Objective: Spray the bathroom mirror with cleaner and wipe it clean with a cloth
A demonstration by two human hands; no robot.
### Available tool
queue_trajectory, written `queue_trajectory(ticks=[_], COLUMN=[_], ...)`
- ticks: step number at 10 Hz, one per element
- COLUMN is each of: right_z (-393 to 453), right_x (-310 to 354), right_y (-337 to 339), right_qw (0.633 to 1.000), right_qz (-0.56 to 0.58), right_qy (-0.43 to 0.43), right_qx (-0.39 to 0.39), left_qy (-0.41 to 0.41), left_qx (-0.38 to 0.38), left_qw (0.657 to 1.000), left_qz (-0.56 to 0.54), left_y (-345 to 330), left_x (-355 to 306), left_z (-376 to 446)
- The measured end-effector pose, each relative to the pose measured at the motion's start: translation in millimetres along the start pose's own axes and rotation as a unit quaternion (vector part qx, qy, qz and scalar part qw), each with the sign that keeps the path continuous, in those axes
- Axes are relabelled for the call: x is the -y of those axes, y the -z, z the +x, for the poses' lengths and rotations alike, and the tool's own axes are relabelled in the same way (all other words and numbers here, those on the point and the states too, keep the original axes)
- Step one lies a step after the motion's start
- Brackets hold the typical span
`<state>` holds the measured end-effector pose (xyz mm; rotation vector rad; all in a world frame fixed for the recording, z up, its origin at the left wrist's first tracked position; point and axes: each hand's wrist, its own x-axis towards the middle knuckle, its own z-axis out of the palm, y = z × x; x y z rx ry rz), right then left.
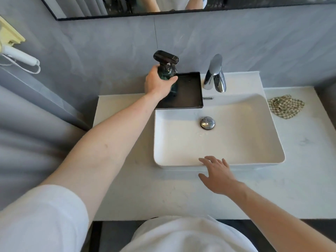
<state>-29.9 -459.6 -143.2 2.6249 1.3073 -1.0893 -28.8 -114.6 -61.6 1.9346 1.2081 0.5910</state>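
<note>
while left arm reaches far across the counter: status below
left hand [156,82]: fingers and thumb wrapped round the body of the spray bottle [166,70], gripping it just under the trigger head
spray bottle: dark green body, black trigger head, upright, at the back-left corner of the black tray [190,91]; cannot tell if its base is on the tray or lifted off
right hand [217,174]: fingers spread and relaxed, holding nothing, fingertips at the near rim of the sink [236,142]; contact vs hover unclear
cloth [285,106]: checked, crumpled, lying on the counter [127,188] right of the sink, well apart from both hands
mirror [127,8]: black-framed, on the wall above, only its bottom strip in view
tray: overhangs the sink's back-left corner, just left of the chrome faucet [215,73]
drain plug [207,122]: chrome, centre of basin
wall left: white hair dryer [20,57] hanging from a yellow holder [11,35]
sleeve: white, on left upper arm
</note>
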Motion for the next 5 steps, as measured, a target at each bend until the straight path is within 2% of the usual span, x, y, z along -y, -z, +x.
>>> queue_trajectory(ticks=[3,5], right_z=[-20.1,-21.4], right_x=[-18.0,-16.1], right_y=[6.7,7.8], right_qw=[0.999,0.999], right_qz=[0.030,0.025], right_qy=[-0.022,-0.008], right_qx=[-0.022,-0.035], left_qy=[0.051,0.052], left_qx=[0.035,0.019], left_qw=[0.998,0.998], left_qz=[0.029,0.016], left_y=[-28.1,-15.6], left_x=[-13.0,-8.6], left_z=[17.5,5.6])
